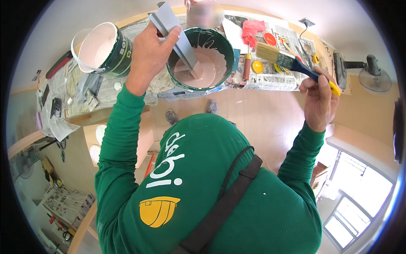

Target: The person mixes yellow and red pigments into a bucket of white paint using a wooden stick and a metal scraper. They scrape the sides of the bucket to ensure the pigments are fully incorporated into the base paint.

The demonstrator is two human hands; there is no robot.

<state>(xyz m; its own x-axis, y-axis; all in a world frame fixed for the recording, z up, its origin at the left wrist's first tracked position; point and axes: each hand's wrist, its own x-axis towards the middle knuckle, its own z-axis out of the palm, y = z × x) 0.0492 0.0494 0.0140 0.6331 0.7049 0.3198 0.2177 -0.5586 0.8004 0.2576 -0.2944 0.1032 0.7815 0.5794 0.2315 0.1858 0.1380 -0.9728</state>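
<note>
My left hand (154, 51) grips a long grey channel-shaped strip (179, 42) near its upper part. The strip slants down into a dark green bucket (171, 70), its lower end in the pale pink paint (211, 67). Up on the right, my right hand (319, 97) is closed round the handle of a paintbrush (287, 62). That brush has a blue and yellow handle, and its pale bristles point left above the table, apart from the bucket. The bristles look dry.
Newspaper (279, 82) covers the worktable. On the left stands a second bucket (116, 55) with pale pink contents. A red cloth or bag (252, 30), a yellow lid (257, 66) and a red-handled tool (247, 67) lie right of the green bucket. A fan (374, 76) stands far right.
</note>
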